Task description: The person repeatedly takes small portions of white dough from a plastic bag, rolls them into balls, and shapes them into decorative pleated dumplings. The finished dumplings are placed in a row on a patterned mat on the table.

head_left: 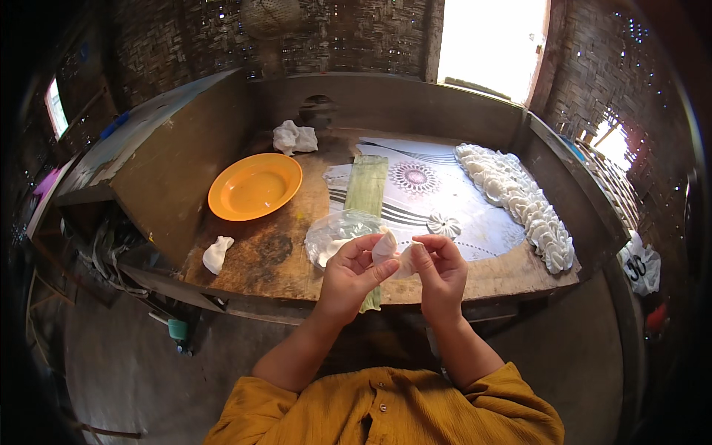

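Near the front edge of the wooden worktop [475, 285], I hold a piece of soft white dough [385, 248] between both hands. My left hand [352, 271] is closed round its left side, thumb in front. The fingers and thumb of my right hand [442, 278] pinch its right side. Below and behind my hands lies a strip of green leaf [366, 185]. A clear plastic bag [345, 224] with white dough inside sits just left of it. Beyond my right hand a round, petal-shaped white dough piece [444, 225] rests on a patterned white sheet [475, 204].
Thin pleated white dough pieces [519, 204] overlap in a long row at the right. An orange plate [256, 187], a white lump [217, 254] and a crumpled white cloth [294, 138] lie on the left side. Raised wooden boards [386, 104] border the worktop's back and sides.
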The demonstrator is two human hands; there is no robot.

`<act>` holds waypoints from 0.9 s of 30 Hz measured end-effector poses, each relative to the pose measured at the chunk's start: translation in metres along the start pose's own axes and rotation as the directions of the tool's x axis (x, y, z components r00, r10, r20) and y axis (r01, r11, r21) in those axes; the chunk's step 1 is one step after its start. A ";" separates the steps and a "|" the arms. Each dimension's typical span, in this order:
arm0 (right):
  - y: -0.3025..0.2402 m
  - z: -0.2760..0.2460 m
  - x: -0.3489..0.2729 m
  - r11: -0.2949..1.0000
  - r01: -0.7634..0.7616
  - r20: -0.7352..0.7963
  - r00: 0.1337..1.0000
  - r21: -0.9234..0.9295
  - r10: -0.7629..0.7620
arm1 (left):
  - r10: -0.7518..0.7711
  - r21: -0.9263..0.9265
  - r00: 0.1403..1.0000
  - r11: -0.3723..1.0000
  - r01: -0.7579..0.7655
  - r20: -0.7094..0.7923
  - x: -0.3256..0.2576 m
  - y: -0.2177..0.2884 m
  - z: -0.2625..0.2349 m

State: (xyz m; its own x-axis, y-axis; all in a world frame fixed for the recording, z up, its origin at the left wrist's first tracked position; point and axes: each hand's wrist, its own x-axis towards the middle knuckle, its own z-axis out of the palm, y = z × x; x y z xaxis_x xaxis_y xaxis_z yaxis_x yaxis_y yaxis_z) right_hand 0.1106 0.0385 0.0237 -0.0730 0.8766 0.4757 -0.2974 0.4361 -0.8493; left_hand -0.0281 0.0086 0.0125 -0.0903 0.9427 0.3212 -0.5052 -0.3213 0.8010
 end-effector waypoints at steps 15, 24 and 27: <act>-0.018 -0.003 0.012 0.492 0.693 0.439 0.717 -0.526 -0.541 | -0.008 0.063 0.999 0.998 0.010 -0.032 -0.006 0.002 0.002; -0.029 -0.003 0.013 0.652 0.585 0.462 0.802 -0.482 -0.378 | -0.111 -0.110 0.993 0.988 0.108 -0.029 -0.006 0.005 -0.002; -0.037 -0.008 0.017 0.841 0.391 0.470 0.862 -0.374 -0.192 | -0.209 -0.291 0.978 0.937 0.193 -0.024 -0.005 0.007 -0.007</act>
State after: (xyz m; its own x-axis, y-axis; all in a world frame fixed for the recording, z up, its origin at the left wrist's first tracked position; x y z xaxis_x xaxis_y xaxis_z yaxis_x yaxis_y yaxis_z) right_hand 0.1282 0.0391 0.0615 -0.4533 0.5760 0.6803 0.0769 0.7856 -0.6139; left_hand -0.0367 0.0027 0.0129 -0.0028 0.9909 0.1346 -0.7404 -0.0926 0.6658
